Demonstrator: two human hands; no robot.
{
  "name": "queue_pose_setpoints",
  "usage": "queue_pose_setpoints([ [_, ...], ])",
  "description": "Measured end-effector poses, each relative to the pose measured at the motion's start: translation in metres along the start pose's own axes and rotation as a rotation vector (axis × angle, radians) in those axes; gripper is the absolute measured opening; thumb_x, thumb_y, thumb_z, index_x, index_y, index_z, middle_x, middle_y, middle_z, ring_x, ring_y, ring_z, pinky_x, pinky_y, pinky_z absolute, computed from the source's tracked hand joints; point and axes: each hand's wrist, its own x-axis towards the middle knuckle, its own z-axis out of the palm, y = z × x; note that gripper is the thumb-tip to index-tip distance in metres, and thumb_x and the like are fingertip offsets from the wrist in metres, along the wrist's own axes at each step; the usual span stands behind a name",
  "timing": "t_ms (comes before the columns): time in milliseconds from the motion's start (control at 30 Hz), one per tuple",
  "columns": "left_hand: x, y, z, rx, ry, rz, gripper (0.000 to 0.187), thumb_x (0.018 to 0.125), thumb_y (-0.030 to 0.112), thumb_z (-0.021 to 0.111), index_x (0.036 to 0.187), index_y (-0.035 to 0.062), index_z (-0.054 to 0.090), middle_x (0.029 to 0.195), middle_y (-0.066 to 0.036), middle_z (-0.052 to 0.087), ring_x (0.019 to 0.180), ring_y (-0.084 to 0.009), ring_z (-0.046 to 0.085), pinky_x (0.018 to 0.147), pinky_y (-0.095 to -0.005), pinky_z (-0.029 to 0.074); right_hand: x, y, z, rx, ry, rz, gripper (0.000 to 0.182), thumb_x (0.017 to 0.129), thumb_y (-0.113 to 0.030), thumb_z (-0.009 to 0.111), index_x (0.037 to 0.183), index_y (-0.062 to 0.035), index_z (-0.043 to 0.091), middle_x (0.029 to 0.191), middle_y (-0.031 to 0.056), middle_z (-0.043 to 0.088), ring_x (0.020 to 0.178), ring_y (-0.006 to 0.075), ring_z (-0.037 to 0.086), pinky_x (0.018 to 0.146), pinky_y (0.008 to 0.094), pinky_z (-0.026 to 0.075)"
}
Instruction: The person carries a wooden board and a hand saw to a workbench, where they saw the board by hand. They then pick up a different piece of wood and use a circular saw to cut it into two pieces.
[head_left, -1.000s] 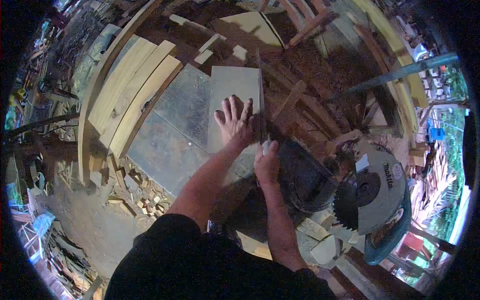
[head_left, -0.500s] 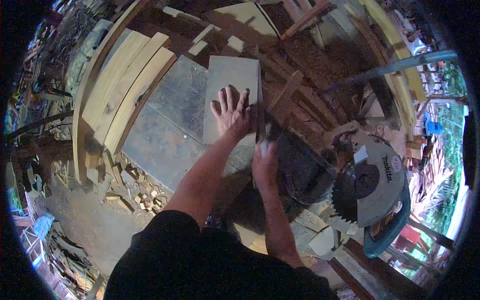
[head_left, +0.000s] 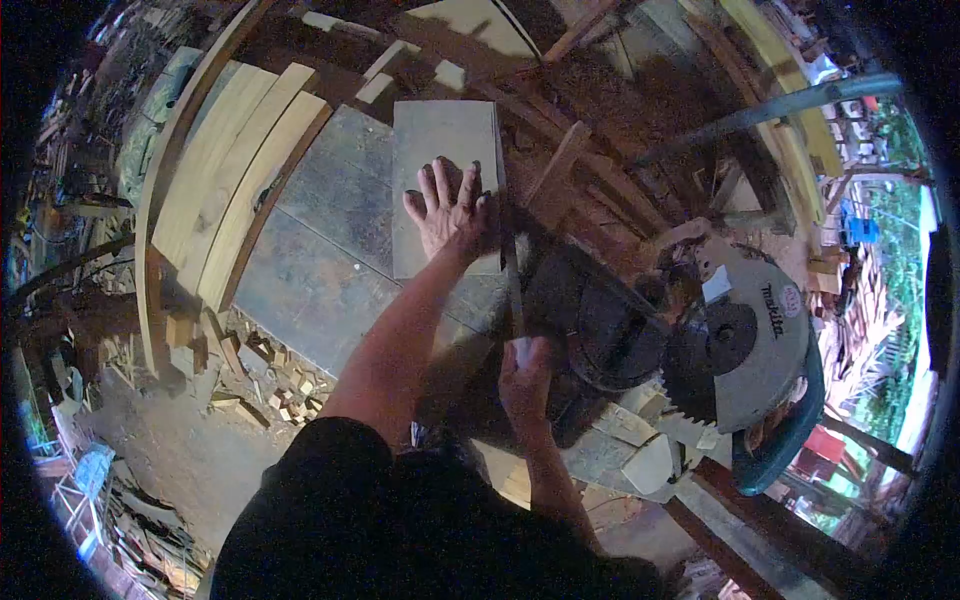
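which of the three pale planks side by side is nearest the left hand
The rightmost plank in the picture: its dark edge borders the grey tabletop toward the left hand, while the middle plank and leftmost plank lie farther off.

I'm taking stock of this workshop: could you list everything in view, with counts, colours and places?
worktop: 1, dark grey, centre left
board: 1, beige, on worktop
long-bladed tool: 1, dark and pale, right of board
power saw: 1, grey and teal, right
planks: at least 3, pale yellow, left
wood scraps: many, tan, lower left
pole: 1, blue-grey, upper right
edge clutter: too small to count
shirt: 1, black, bottom
left hand: 1, bare, flat on board
right hand: 1, bare, gripping long-bladed tool
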Motion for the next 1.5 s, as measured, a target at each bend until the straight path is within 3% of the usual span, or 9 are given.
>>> queue_pose_setpoints([
  [233,-0.003,-0.005,0.006,0.008,0.047,0.047,0.049,0.092,0.039,0.039,0.139,0.0314,0.029,0.149,-0.014,0.016,0.137,-0.0372,0.011,0.104,-0.0625,0.008,0.103,-0.033,0.03,-0.043,-0.018,-0.042,0.024,0.089,-0.02,0.054,0.1,-0.0013,0.045,0.087,0.0275,0.056,0.078,0.0452,0.057,0.066,0.0468,0.046],
  [433,-0.002,-0.003,0.003,0.011,0.019,0.036,0.05,0.092,0.041,0.038,0.14,0.0305,0.029,0.149,-0.014,0.016,0.137,-0.0366,0.01,0.104,-0.0624,0.007,-0.005,-0.01,-0.01,-0.089,-0.016,-0.016,0.025,0.09,-0.022,0.053,0.099,-0.0007,0.043,0.084,0.0291,0.056,0.082,0.0466,0.056,0.067,0.049,0.046],
  [633,-0.002,-0.004,0.007,0.02,0.039,0.027,0.05,0.092,0.042,0.038,0.14,0.0318,0.029,0.149,-0.014,0.015,0.138,-0.0358,0.008,0.105,-0.0612,0.006,0.105,-0.027,0.031,-0.008,-0.02,-0.066,0.028,0.088,-0.023,0.055,0.099,0.001,0.044,0.087,0.0298,0.055,0.083,0.0474,0.057,0.067,0.0498,0.046],
  [833,-0.003,-0.003,0.006,0.033,0.006,-0.004,0.05,0.092,0.041,0.038,0.14,0.0336,0.025,0.149,-0.013,0.014,0.138,-0.0356,0.009,0.105,-0.0605,0.007,-0.003,-0.006,-0.011,-0.099,0.055,-0.14,0.028,0.089,-0.021,0.054,0.101,0.0007,0.041,0.081,0.0293,0.058,0.083,0.047,0.057,0.067,0.0511,0.046],
  [967,-0.002,0.001,0.007,0.064,0.038,0.01,0.05,0.092,0.041,0.038,0.14,0.034,0.025,0.149,-0.013,0.015,0.137,-0.0356,0.009,0.105,-0.0602,0.008,0.107,-0.015,0.045,-0.001,0.012,-0.114,0.028,0.088,-0.022,0.055,0.101,0.0005,0.044,0.083,0.0282,0.057,0.082,0.0468,0.057,0.063,0.0511,0.045],
  [1133,0.003,0.0,0.001,0.019,0.032,0.071,0.051,0.092,0.041,0.04,0.14,0.0329,0.027,0.149,-0.013,0.015,0.137,-0.0361,0.01,0.105,-0.0602,0.009,0.067,-0.015,0.017,-0.007,0.04,-0.245,0.025,0.089,-0.022,0.054,0.1,-0.0011,0.044,0.074,0.0243,0.057,0.07,0.0452,0.058,0.056,0.0478,0.046],
  [1200,0.001,0.0,0.004,0.006,0.013,0.038,0.051,0.091,0.04,0.041,0.139,0.0317,0.029,0.149,-0.013,0.016,0.137,-0.0367,0.011,0.104,-0.061,0.009,0.011,-0.003,-0.002,-0.079,-0.038,-0.036,0.025,0.089,-0.02,0.054,0.1,0.0001,0.044,0.075,0.0245,0.056,0.07,0.0442,0.058,0.058,0.0465,0.045],
  [1300,0.0,0.004,-0.012,0.02,-0.055,0.048,0.05,0.091,0.04,0.042,0.139,0.0312,0.03,0.148,-0.014,0.017,0.136,-0.0371,0.012,0.104,-0.0619,0.009,0.023,-0.001,0.005,-0.127,0.005,-0.215,0.025,0.088,-0.02,0.055,0.099,0.0009,0.045,0.075,0.0236,0.056,0.07,0.0435,0.058,0.06,0.0455,0.045],
  [1500,-0.001,-0.002,0.011,0.002,0.07,0.056,0.049,0.091,0.04,0.041,0.138,0.0323,0.031,0.148,-0.014,0.019,0.137,-0.0359,0.012,0.104,-0.0611,0.008,0.082,-0.017,0.028,-0.124,-0.06,0.018,0.028,0.09,-0.025,0.053,0.1,0.0008,0.046,0.084,0.0262,0.056,0.082,0.046,0.057,0.067,0.0473,0.045],
])
